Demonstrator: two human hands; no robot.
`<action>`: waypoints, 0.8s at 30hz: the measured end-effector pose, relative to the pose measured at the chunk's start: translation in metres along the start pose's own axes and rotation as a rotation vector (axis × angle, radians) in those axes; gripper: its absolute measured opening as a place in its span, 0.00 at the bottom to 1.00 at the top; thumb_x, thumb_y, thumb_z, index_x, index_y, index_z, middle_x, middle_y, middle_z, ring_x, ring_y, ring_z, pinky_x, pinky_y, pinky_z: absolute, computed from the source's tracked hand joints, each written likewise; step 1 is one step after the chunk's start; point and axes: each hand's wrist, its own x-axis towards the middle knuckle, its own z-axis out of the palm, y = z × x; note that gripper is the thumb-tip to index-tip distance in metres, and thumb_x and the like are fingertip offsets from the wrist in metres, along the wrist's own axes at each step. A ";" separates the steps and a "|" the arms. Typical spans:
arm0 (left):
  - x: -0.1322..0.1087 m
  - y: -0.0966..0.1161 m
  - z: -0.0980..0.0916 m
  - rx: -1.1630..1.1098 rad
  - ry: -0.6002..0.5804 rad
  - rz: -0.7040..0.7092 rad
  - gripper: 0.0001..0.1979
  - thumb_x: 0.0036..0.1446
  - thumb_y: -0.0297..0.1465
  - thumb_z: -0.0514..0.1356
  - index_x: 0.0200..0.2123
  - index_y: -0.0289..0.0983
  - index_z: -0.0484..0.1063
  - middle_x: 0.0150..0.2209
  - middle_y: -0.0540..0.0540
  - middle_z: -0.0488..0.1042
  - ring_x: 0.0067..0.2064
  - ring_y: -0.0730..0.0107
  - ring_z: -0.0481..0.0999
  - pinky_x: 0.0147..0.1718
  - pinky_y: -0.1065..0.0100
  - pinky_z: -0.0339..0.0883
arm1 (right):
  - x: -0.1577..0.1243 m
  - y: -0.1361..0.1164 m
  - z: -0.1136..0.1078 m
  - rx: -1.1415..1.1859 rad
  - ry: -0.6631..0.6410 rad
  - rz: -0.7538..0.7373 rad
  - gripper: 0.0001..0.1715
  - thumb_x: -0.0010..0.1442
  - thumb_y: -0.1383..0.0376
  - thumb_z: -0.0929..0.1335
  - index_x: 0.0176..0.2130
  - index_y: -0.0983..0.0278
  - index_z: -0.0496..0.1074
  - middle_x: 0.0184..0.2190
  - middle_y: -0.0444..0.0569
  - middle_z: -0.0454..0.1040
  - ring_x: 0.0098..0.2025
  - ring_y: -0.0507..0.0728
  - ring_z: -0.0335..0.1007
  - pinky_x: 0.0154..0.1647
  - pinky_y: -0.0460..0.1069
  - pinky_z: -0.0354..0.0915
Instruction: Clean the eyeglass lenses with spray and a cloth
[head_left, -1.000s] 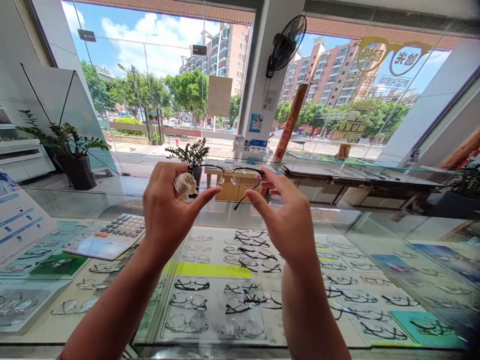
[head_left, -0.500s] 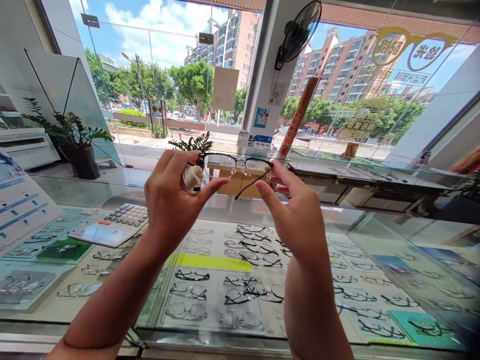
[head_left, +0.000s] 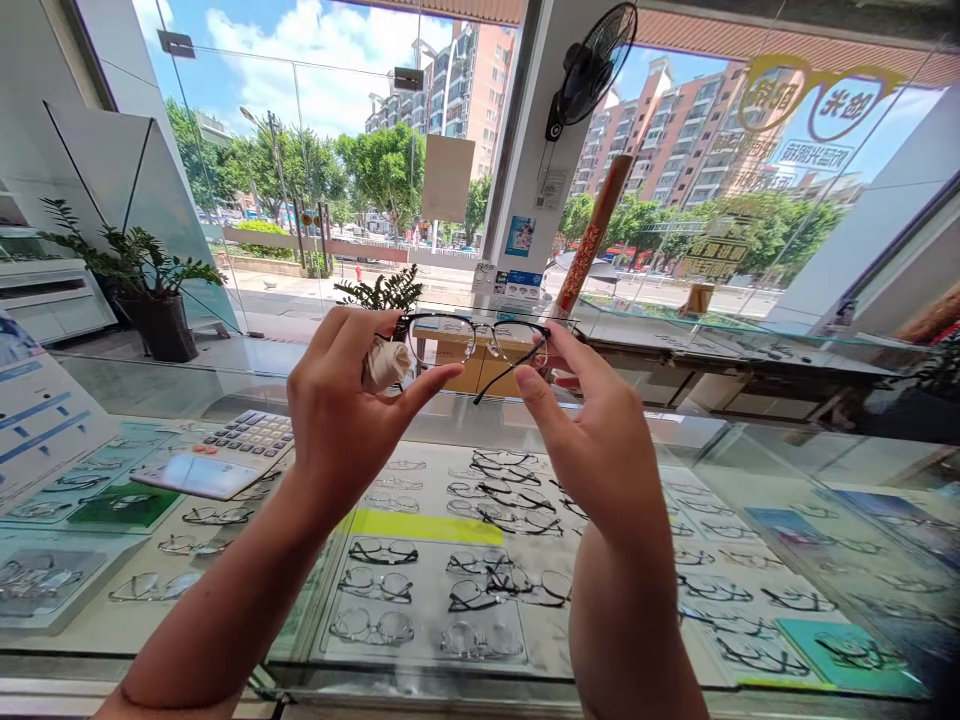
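Note:
I hold a pair of black-rimmed glasses [head_left: 474, 342] up at arm's length, above a glass display counter [head_left: 225, 400]. My left hand [head_left: 341, 410] pinches the left end of the frame and also clutches a crumpled white cloth [head_left: 385, 362] against it. My right hand [head_left: 592, 430] grips the right end of the frame between thumb and fingers. One thin temple arm hangs down and slants below the lenses.
Under the counter glass lie several rows of spectacle frames [head_left: 480, 560]. A calculator [head_left: 251, 437] and a phone [head_left: 196, 476] rest on the counter at left. Potted plants [head_left: 142, 290], a wall fan [head_left: 589, 65] and large shop windows stand beyond.
Both hands have risen a little with the glasses, and the view has tilted slightly; the grip on the frame and cloth is the same.

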 end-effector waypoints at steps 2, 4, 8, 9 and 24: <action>0.000 0.001 -0.002 -0.002 0.001 0.005 0.24 0.59 0.53 0.77 0.48 0.44 0.79 0.44 0.44 0.81 0.44 0.56 0.81 0.44 0.56 0.77 | -0.001 -0.003 0.000 -0.011 0.010 -0.010 0.38 0.72 0.43 0.71 0.70 0.61 0.77 0.59 0.62 0.85 0.57 0.72 0.83 0.61 0.73 0.77; 0.000 0.002 -0.003 0.004 -0.002 0.008 0.24 0.60 0.52 0.77 0.48 0.45 0.79 0.44 0.44 0.81 0.44 0.56 0.81 0.44 0.55 0.77 | -0.002 -0.006 0.001 -0.027 0.025 -0.024 0.37 0.72 0.44 0.70 0.69 0.62 0.77 0.60 0.63 0.85 0.59 0.73 0.83 0.61 0.74 0.77; 0.001 0.001 -0.004 0.021 -0.012 0.007 0.23 0.60 0.52 0.76 0.48 0.45 0.79 0.44 0.44 0.82 0.44 0.56 0.82 0.45 0.55 0.78 | -0.004 -0.009 0.003 -0.056 0.050 -0.051 0.35 0.73 0.46 0.69 0.69 0.62 0.77 0.61 0.63 0.84 0.60 0.73 0.82 0.63 0.74 0.76; 0.001 0.001 -0.004 0.024 -0.016 0.002 0.23 0.61 0.53 0.76 0.49 0.45 0.79 0.44 0.44 0.82 0.45 0.56 0.82 0.45 0.55 0.78 | -0.004 -0.010 0.003 -0.060 0.053 -0.055 0.34 0.73 0.46 0.69 0.69 0.62 0.77 0.61 0.63 0.84 0.60 0.73 0.82 0.63 0.73 0.76; 0.003 0.000 -0.006 -0.013 -0.023 -0.035 0.25 0.61 0.56 0.75 0.51 0.46 0.80 0.46 0.43 0.82 0.48 0.53 0.83 0.50 0.53 0.80 | -0.006 -0.012 0.008 -0.089 0.077 -0.074 0.35 0.73 0.46 0.69 0.69 0.62 0.76 0.61 0.64 0.84 0.58 0.72 0.82 0.60 0.73 0.78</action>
